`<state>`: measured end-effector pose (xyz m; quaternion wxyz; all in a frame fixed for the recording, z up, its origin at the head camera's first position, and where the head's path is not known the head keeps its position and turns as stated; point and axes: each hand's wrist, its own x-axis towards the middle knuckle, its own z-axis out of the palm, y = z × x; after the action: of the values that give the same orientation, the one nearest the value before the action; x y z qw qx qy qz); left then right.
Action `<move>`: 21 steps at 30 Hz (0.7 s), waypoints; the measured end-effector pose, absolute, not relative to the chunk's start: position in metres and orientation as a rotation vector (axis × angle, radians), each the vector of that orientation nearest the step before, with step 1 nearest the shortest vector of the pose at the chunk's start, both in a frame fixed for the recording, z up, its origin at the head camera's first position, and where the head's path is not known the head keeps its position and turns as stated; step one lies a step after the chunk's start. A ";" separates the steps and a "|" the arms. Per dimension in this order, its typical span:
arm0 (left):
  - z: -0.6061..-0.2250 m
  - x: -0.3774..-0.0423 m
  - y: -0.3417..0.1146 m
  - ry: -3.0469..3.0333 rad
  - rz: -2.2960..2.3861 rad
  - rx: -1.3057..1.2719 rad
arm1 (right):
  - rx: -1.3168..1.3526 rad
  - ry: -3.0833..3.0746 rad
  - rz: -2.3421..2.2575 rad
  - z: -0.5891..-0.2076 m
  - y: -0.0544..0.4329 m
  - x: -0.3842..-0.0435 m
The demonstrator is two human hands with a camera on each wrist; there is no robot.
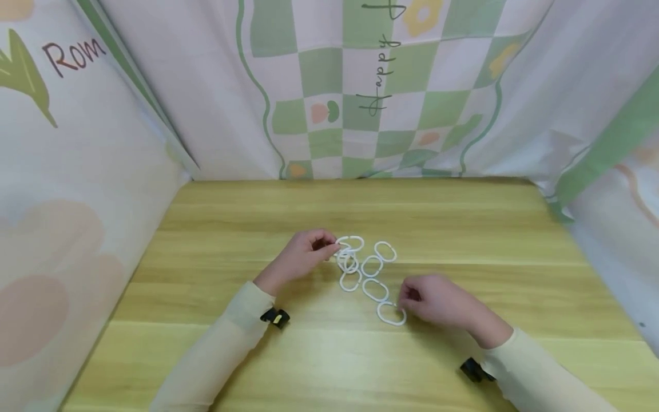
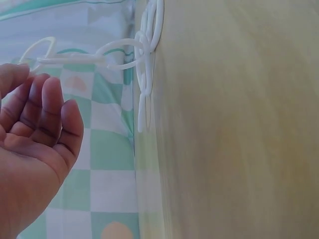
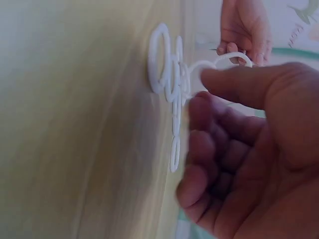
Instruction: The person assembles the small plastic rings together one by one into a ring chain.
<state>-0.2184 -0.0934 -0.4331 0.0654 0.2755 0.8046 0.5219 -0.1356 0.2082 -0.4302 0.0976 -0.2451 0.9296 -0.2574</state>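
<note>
My left hand pinches one end of a chain of white C-shaped plastic rings between thumb and fingertips. In the left wrist view, several linked rings slope from that hand down to the table. Close beside the nearest loose white ring hovers my right hand, its fingers loosely bent. The right wrist view shows a gap between the right thumb and fingers, with no ring in it. Other loose rings lie right of the chain, one of them farthest back.
The wood-grain table carries the rings. A checked curtain hangs along its back edge, and printed cloth stands along the left side. More cloth hangs on the right. Each wrist bears a small black device.
</note>
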 end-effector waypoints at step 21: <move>-0.435 -0.217 -0.091 2.430 1.513 0.871 | -0.614 2.824 -0.467 -0.434 0.199 -0.128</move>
<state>-0.2175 -0.0909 -0.4350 0.0745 0.2903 0.8099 0.5043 -0.1284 0.1988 -0.4344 0.1068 -0.2084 0.9592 -0.1585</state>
